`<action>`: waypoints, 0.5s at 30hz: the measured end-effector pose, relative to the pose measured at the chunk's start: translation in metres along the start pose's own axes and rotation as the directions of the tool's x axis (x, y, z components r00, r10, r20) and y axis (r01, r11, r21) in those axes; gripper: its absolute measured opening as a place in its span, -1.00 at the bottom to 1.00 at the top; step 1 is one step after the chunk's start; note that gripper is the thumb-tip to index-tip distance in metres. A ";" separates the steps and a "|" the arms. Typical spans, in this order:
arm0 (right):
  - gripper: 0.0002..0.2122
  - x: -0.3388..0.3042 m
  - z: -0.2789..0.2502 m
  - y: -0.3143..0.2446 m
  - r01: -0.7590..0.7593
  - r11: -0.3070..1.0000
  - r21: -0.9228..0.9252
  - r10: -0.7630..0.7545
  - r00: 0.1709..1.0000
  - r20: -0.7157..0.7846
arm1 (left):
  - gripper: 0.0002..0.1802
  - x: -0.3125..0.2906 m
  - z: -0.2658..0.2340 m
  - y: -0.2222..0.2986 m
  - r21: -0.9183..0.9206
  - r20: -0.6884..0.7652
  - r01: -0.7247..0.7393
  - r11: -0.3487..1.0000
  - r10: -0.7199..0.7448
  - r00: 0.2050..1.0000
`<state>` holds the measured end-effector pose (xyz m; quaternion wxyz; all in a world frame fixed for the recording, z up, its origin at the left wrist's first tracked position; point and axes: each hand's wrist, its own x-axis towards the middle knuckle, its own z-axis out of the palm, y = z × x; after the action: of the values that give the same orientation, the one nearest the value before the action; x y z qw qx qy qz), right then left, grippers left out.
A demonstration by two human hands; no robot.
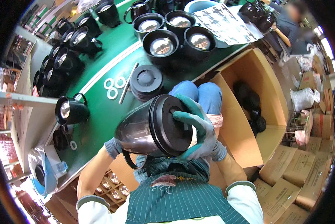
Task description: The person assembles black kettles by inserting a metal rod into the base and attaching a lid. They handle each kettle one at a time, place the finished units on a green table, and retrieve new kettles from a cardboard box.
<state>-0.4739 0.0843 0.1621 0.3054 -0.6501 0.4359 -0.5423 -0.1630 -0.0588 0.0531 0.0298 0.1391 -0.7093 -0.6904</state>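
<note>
A glossy black mug (135, 130) lies tilted on its side above my lap, its handle toward me and its black lid (171, 125) facing right. My right hand (201, 130), in a grey-green glove, is closed over the lid, fingers across its top and thumb at the lower edge. The cuff of my left hand (112, 147) shows at the mug's far end; the mug hides its fingers as it supports the body. Just beyond stands a stack of round black lids (147, 80), beside a thin metal strip (128, 83) and white rings (112, 93).
Several black mugs (160, 44) with shiny insides stand on the green table (104, 123). One lone mug (72, 111) is at the left. An open carton (266, 89) with black parts sits at the right, near stacked boxes (279, 194). Another person (286, 28) is at the far right.
</note>
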 end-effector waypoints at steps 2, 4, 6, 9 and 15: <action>0.03 -0.008 -0.010 -0.002 0.002 0.999 -0.033 -0.003 1.000 -0.010 | -0.18 -0.004 -0.004 -0.003 -0.516 -0.002 0.160 0.841 -0.188 0.982; 0.08 -0.015 -0.016 -0.008 -0.006 0.998 -0.061 0.006 1.000 -0.010 | -0.15 -0.011 -0.009 -0.008 -0.857 -0.021 0.190 0.478 -0.401 0.916; 0.23 -0.020 -0.024 -0.010 0.095 0.954 -0.285 -0.079 0.995 0.068 | -0.18 -0.015 -0.014 -0.002 -0.907 -0.021 0.176 0.383 -0.459 0.888; 0.26 -0.028 -0.033 -0.019 0.192 0.837 -0.513 -0.124 0.979 0.165 | -0.24 -0.011 -0.014 0.012 -0.800 -0.096 0.189 0.569 -0.433 0.896; 0.30 -0.049 -0.025 -0.006 0.101 0.883 -0.459 -0.066 0.994 0.091 | -0.32 -0.008 -0.004 0.061 -0.078 -0.510 0.141 0.987 -0.161 0.845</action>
<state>-0.4982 0.1325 0.1512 0.1337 -0.7416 0.5128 -0.4112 -0.1642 -0.0607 0.1144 0.1661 0.3732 -0.6494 -0.6414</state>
